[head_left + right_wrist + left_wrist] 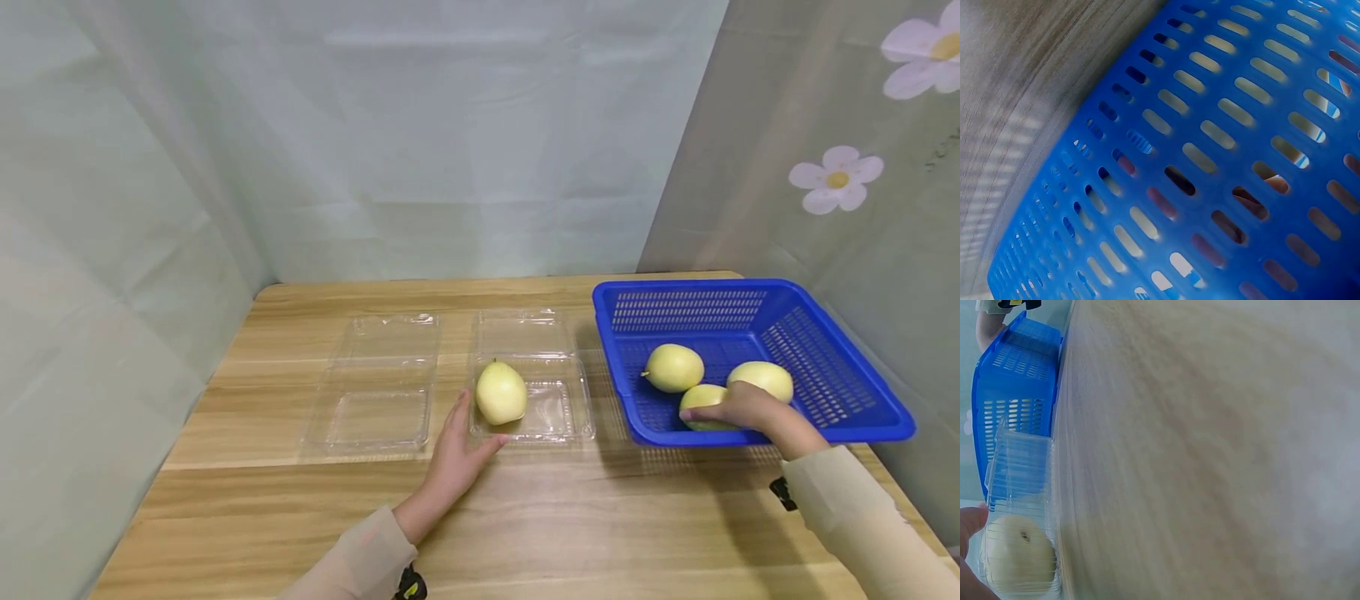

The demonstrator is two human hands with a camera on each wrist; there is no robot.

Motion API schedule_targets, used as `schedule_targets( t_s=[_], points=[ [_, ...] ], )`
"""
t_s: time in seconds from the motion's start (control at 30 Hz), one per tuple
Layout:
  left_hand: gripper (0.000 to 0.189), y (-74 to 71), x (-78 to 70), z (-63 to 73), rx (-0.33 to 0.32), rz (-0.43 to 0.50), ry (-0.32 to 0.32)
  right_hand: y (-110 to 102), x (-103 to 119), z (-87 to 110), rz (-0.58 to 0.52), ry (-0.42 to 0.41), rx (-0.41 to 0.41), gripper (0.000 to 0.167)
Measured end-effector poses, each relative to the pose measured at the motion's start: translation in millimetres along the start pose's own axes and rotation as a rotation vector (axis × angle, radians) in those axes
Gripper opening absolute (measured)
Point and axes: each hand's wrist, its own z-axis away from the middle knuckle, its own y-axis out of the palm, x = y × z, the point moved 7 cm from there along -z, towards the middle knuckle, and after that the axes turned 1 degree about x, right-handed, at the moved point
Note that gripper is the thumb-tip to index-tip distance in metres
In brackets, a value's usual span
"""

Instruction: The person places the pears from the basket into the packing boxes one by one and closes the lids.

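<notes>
A yellow-green pear (501, 393) sits in the left part of the front half of a clear plastic clamshell box (558, 408), whose lid lies folded open behind. My left hand (455, 454) is at the box's front left corner, fingers along its left side and thumb at the front edge, beside the pear. Inside the blue basket (870, 433), my right hand (750, 408) grips a pear (697, 400) near the front wall. Through the slots of the basket wall (1210, 156), the right wrist view shows bits of hand and pear.
Two more pears lie in the basket, one to the left (674, 368) and another to the right (765, 379). A second clear clamshell box (378, 417), opened out, stands on the wooden table (247, 483) at the left. Pale curtains (450, 150) hang behind the table.
</notes>
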Motion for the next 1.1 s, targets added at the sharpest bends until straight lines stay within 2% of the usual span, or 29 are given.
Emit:
schedule_targets(
  t_s=[0.13, 0.4, 0.77, 1.1],
  points=[
    [0.088, 0.5, 0.5, -0.4, 0.000, -0.005, 0.003, 1.4, 0.0, -0.9, 0.005, 0.010, 0.016, 0.088],
    [0.088, 0.9, 1.1, -0.2, 0.001, 0.002, -0.005, 2.7, -1.0, -2.8, 0.022, 0.011, 0.017, 0.085],
    [0.090, 0.5, 1.2, -1.5, 0.001, 0.000, -0.005, 2.4, -0.9, -3.0, 0.020, 0.017, -0.025, 0.080],
    [0.088, 0.8, 1.2, -1.8, -0.004, 0.008, 0.005, 3.1, -1.5, -3.6, 0.014, 0.036, -0.023, 0.086]
  ],
)
